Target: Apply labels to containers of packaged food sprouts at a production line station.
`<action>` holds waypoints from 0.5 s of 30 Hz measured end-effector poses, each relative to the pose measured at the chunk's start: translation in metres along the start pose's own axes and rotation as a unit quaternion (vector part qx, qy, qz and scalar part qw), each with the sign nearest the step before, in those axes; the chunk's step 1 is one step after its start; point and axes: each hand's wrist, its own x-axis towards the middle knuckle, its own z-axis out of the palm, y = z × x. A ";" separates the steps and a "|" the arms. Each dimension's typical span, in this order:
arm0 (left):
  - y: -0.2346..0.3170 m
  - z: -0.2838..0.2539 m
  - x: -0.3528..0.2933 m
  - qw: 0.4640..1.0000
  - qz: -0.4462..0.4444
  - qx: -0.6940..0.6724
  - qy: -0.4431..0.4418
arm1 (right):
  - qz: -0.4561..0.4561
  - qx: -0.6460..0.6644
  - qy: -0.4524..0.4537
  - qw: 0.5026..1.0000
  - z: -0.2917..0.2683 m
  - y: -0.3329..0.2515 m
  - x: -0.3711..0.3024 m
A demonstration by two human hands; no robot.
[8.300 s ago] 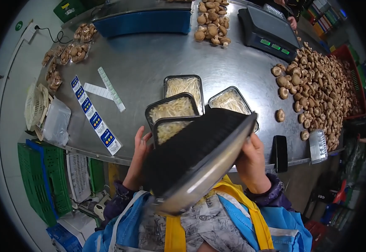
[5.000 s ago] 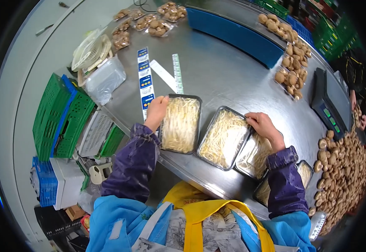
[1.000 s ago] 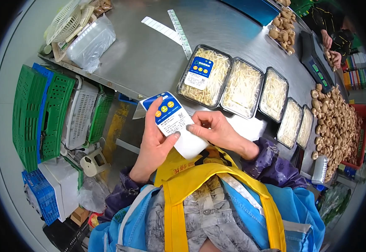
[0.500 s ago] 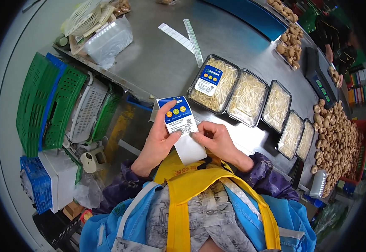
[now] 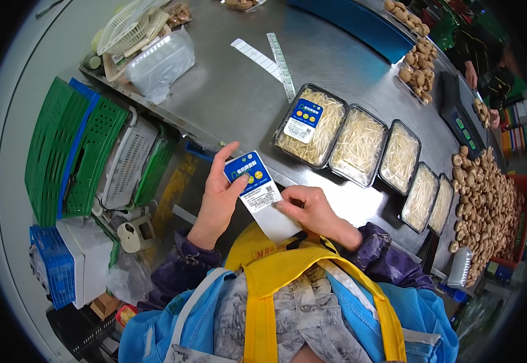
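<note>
Blue-white label (image 5: 303, 121) on sprout tray (image 5: 296, 158); matching label (image 5: 258, 192) in left hand (image 5: 218, 198).

Cool, fairly bright light is falling on the left hand (image 5: 218, 199), the right hand (image 5: 316, 210) and the label strip (image 5: 258, 192) they are gripping, whose blue and white are showing clearly. Just right of the grip, the steel table (image 5: 349, 197) is throwing white glare. Far beyond it, upper right, dimness is swallowing a co-worker (image 5: 474, 51). Well left, the pale wall (image 5: 18, 181) is bending with fisheye distortion; black vignetting is ringing everything.
</note>
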 end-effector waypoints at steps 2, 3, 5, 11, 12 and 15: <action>-0.003 0.002 -0.004 0.999 0.012 0.038 0.004 | -0.004 -0.052 -0.001 0.999 -0.004 0.007 -0.005; -0.004 0.006 0.007 0.997 0.029 0.072 0.000 | -0.018 -0.092 0.001 0.996 -0.010 0.012 -0.005; -0.008 0.009 0.011 0.991 0.026 0.135 -0.002 | -0.059 -0.142 0.034 0.988 -0.010 0.034 -0.008; 0.015 0.022 -0.018 0.962 -0.055 0.242 -0.115 | -0.225 -0.208 0.114 0.945 -0.010 -0.002 0.009; 0.013 0.022 -0.024 0.967 -0.070 0.223 -0.100 | -0.252 -0.261 0.096 0.927 -0.005 -0.006 0.011; 0.016 0.023 -0.020 0.844 0.053 0.451 -0.286 | -0.268 -0.319 0.124 0.901 -0.007 0.008 0.008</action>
